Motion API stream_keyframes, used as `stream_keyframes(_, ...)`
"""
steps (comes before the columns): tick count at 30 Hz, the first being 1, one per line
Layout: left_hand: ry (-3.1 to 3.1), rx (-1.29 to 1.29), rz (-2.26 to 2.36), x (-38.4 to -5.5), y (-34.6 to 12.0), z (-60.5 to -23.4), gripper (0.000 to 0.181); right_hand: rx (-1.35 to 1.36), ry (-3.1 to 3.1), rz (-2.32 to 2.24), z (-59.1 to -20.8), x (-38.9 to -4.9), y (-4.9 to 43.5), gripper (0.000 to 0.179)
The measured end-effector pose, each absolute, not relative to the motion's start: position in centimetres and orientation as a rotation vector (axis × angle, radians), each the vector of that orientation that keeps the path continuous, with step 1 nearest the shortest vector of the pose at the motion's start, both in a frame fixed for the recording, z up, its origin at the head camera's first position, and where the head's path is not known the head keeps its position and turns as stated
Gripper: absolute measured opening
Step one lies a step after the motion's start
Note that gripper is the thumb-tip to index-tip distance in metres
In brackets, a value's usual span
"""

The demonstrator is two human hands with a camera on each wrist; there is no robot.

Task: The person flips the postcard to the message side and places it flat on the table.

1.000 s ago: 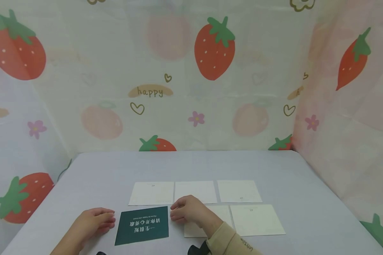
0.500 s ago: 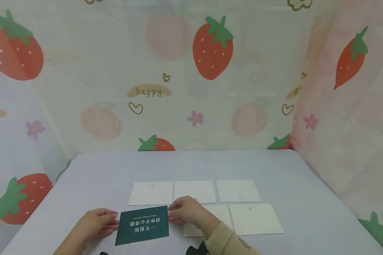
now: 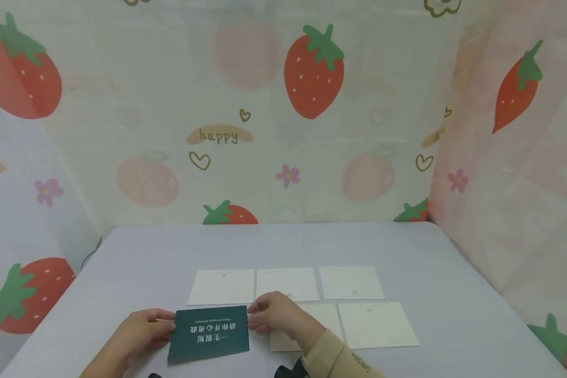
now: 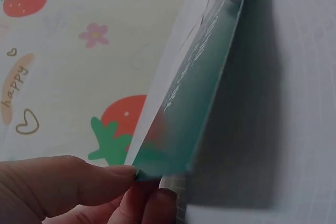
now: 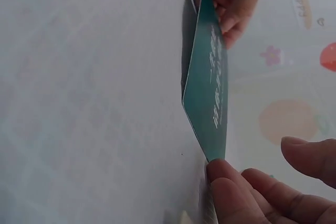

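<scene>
A dark green card (image 3: pixel 208 335) with white lettering lies between my two hands, its lettering upside down in the head view. My left hand (image 3: pixel 144 332) pinches the card's left edge; in the left wrist view the thumb (image 4: pixel 73 182) is on top and fingers are beneath. That card (image 4: pixel 197 98) is tilted up off the table and casts a shadow. At the opposite edge, my right hand (image 3: pixel 283 316) touches the corner with its fingertips (image 5: pixel 220 170). Its thumb (image 5: pixel 310 158) stays apart from the card in the right wrist view.
Three white cards, including the left one (image 3: pixel 222 287), form a row behind the green card. Two more, including the right one (image 3: pixel 379 324), lie to its right, one partly under my right forearm. A strawberry-print curtain (image 3: pixel 359 105) encloses the white table (image 3: pixel 283 244).
My left hand has moved right to the green card and taken its left edge, which has lifted slightly. The right fingertips have come against the right edge. The head view has shifted a little.
</scene>
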State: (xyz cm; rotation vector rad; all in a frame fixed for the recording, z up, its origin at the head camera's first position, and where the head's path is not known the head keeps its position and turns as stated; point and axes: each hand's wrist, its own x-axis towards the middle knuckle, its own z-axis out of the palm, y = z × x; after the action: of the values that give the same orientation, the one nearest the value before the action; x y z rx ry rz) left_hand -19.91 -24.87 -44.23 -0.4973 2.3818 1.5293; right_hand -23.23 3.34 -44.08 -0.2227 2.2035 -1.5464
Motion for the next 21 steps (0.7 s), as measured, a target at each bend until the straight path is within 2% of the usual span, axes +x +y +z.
stream_keyframes(9,2.354,-0.529,1.515,-20.10,-24.81,-44.16,0.035,-0.282,2.234,-1.510,-44.28,-23.25,3.55,0.017)
stream_keyframes(16,2.331,-0.532,1.545,-20.17,-24.83,-44.35,0.027,-0.262,2.237,-1.532,-44.27,-23.19,3.38,0.024)
stream_keyframes(21,2.338,-0.527,1.563,-20.17,-24.59,-44.60,0.018,-0.248,2.235,-1.512,-44.23,-23.04,3.26,0.020)
